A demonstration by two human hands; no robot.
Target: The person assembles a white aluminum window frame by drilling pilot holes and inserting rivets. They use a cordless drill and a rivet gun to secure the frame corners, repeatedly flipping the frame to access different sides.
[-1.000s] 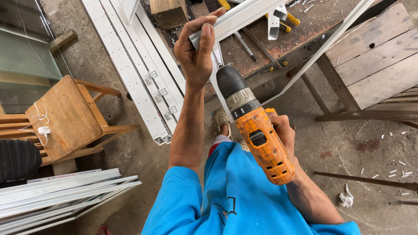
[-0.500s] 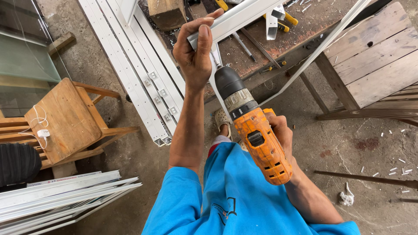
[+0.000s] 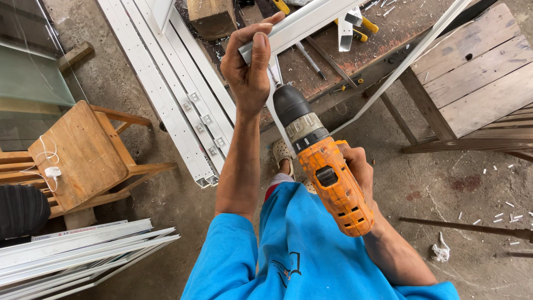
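Observation:
My left hand (image 3: 248, 69) grips the corner of a white aluminium frame (image 3: 311, 19) that rests against the workbench edge. My right hand (image 3: 355, 172) holds an orange and black cordless drill (image 3: 322, 166), its chuck pointed up at the frame corner just right of my left thumb. The drill tip is hidden behind the frame and my left hand. A thin white frame bar (image 3: 411, 55) runs diagonally down from the upper right.
A wooden workbench (image 3: 388, 33) carries yellow-handled tools and metal shavings. Several white aluminium profiles (image 3: 177, 94) lean at the left; more lie stacked at the lower left (image 3: 78, 255). A wooden stool (image 3: 78, 155) stands left, a wooden pallet (image 3: 477, 78) right.
The drill and my left hand have stayed at the frame corner; the view has shifted only slightly.

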